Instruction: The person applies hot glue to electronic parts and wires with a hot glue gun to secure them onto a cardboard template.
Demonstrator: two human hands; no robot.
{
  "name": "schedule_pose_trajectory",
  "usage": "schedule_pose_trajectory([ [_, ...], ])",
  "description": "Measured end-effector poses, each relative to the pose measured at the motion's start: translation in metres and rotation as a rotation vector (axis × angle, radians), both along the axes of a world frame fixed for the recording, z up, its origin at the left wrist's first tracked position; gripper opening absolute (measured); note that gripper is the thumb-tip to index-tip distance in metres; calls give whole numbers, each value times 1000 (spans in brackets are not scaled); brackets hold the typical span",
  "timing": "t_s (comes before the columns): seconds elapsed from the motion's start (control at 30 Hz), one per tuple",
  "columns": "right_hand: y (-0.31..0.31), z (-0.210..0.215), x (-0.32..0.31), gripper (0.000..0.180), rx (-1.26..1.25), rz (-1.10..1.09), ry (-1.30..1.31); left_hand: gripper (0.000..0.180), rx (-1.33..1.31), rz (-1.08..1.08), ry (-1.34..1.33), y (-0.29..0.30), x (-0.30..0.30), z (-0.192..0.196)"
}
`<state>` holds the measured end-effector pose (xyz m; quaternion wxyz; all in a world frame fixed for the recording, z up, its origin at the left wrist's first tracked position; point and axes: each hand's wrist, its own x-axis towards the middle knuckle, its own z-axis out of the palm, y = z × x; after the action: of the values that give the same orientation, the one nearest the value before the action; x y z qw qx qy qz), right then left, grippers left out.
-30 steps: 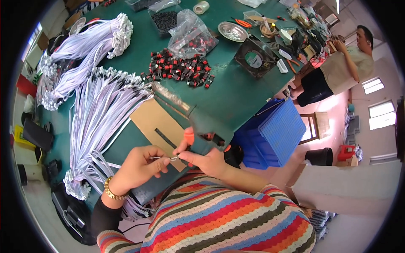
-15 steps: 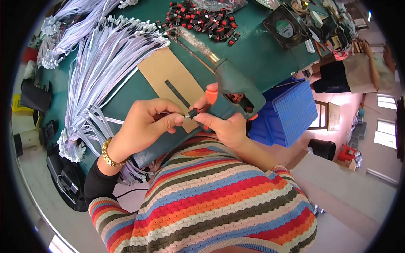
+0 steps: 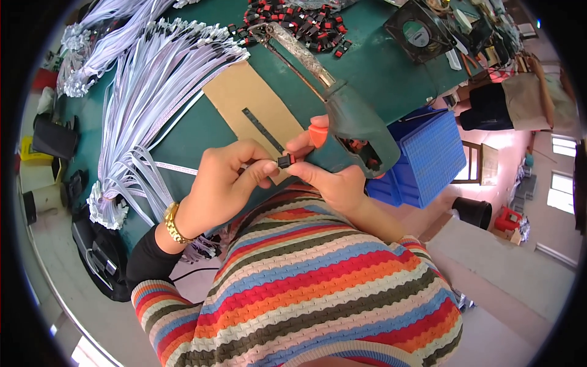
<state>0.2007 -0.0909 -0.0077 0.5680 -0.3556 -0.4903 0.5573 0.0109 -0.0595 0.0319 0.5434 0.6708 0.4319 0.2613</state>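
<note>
In front of my body, my right hand (image 3: 333,183) holds a soldering gun (image 3: 361,125) with a dark green body and an orange trigger; its metal barrel points to the far left. The same hand's fingertips grip a small black and red rocker switch (image 3: 285,160). My left hand (image 3: 229,177) is closed in a pinch against the switch's left side; what lies between its fingertips is hidden. A flat whitish cable (image 3: 177,167) runs behind that hand. Beneath the switch lies a brown cardboard sheet (image 3: 241,92) with a dark strip (image 3: 262,129) on it.
A large fan of whitish flat cables (image 3: 131,101) covers the left of the green table (image 3: 202,21). Several black and red switches (image 3: 312,30) are heaped at the back. A square black fan (image 3: 417,33) stands far right. Blue plastic crates (image 3: 428,159) and another person (image 3: 526,104) are at right.
Both hands, the soldering gun and the switch have shifted slightly right in the picture. The left fingertips have closed up to the switch, covering the silvery bit that showed between them.
</note>
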Motion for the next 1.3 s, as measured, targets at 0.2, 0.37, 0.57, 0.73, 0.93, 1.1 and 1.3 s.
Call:
schedule_pose_trajectory([
  [0.2, -1, -2, 4, 67, 154, 50, -228, 4, -64, -51, -82, 0, -4, -3],
  [0.37, 0, 3, 0, 73, 68, 40, -83, 8, 717, -121, 83, 2, -5, -15],
  [0.57, 10, 7, -1, 78, -59, -26, 112, 11, 468, 19, 52, 3, -3, 1],
  [0.73, 12, 4, -2, 79, -155, -24, 193, 11, -7, -81, 79, 12, -11, 8],
  [0.93, 14, 5, -6, 80, -236, -22, 231, 16, -283, -140, -106, 15, -15, -2],
  [1.1, 14, 6, -7, 80, -171, 1, 159, 19, -589, -250, -138, 25, -19, 4],
  [1.3, 13, 5, -7, 76, -74, 28, 139, 14, -465, -63, -214, 18, -14, -2],
])
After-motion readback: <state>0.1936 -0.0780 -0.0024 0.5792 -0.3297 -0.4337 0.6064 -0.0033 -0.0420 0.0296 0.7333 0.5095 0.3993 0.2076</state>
